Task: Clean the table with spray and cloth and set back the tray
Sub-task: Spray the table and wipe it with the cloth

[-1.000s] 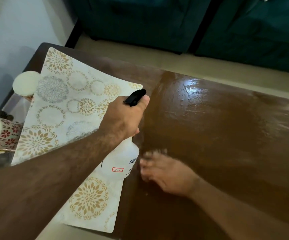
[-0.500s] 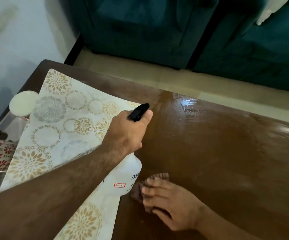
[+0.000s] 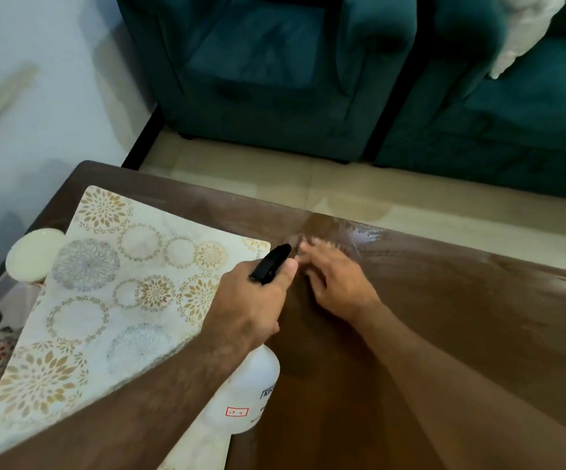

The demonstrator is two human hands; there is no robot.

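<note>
A person's left hand [image 3: 257,300] was curled around the neck of a white spray bottle [image 3: 244,395], thumb lying beside its black nozzle [image 3: 269,264]. The bottle hung under that hand, above the near edge of a floral placemat [image 3: 112,300]. Just to the right of it, the right hand [image 3: 337,283] was spread flat on the brown tabletop [image 3: 444,317], fingers blurred with motion. The cloth could not be seen; it may have been hidden beneath that palm. Wet, shiny streaks [image 3: 366,237] lay just beyond the right fingertips.

To wipe well, the right hand would probably need even pressure and overlapping strokes out to the far edge, keeping off the placemat. The tray to be set back could not be picked out with certainty; a round cream lid [image 3: 34,256] and patterned items sat far left of the left hand.

The bottle carried a small red-bordered label and dark print beginning "KI", otherwise unreadable. The placemat's edge showed letters ending "BER".
</note>
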